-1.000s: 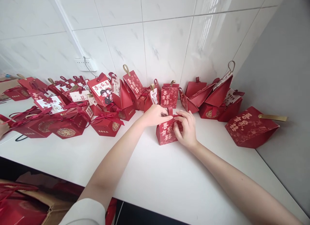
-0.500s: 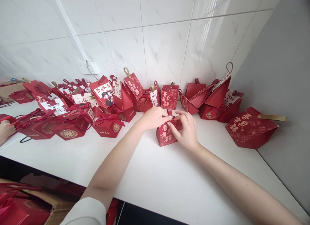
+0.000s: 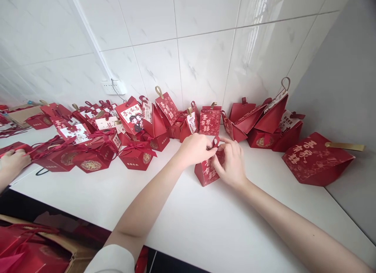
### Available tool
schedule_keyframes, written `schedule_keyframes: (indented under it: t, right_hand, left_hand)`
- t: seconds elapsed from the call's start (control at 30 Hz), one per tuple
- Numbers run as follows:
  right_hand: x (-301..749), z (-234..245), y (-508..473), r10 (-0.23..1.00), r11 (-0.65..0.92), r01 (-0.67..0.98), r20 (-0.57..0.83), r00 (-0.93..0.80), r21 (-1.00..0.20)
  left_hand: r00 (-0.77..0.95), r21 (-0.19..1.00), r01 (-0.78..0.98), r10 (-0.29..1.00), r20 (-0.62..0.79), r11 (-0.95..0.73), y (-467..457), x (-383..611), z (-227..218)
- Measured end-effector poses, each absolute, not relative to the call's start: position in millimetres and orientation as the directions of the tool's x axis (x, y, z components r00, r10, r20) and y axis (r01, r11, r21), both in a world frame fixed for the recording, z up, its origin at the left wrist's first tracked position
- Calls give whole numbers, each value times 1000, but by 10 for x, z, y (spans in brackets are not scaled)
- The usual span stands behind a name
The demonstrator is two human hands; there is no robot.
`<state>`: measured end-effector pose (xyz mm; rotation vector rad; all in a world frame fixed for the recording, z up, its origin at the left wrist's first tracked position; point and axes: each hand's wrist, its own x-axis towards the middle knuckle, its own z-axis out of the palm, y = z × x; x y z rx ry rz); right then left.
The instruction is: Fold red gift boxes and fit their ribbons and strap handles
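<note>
A: Hands first?

B: Left hand: thumb and fingers drawn together on the ribbon loop atop the red box. Right hand: narrow, bent about the box's upper right side, thumb by the front panel. Fingertips part hidden; can't tell whether it pinches.

A: Box stands where?

B: Upright on the worktop, between both hands.

A: How best to work it?

B: My judgement: hold the loop low, ribbon untwisted, light tension so the card doesn't crease. Let the right hand brace the side, base flat.

A: Further out?

B: Printed box just behind. Gold-strapped box apart to the right. Bow-tied box leftward; beyond, another person's hand. Tiled wall behind everything.
</note>
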<state>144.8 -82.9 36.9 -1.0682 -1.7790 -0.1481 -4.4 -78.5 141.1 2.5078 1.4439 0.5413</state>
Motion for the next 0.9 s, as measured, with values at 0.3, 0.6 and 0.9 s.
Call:
schedule_keyframes:
  t: [0.3,0.6,0.9]
  right_hand:
    - [1428,343,-828,620,593,690,782,-64,-414]
    - [1419,281,-790,589,644,624,807,-37,-442]
    - [1417,265,-770,575,665,604,817,-40,-439]
  left_hand:
    - [470,278,801,845,256,-530,-729,-23,1380]
    - [485,295,787,839,245,-541,-681,-48,1397]
    - [508,308,761,820,263,-571,-655,-61,1375]
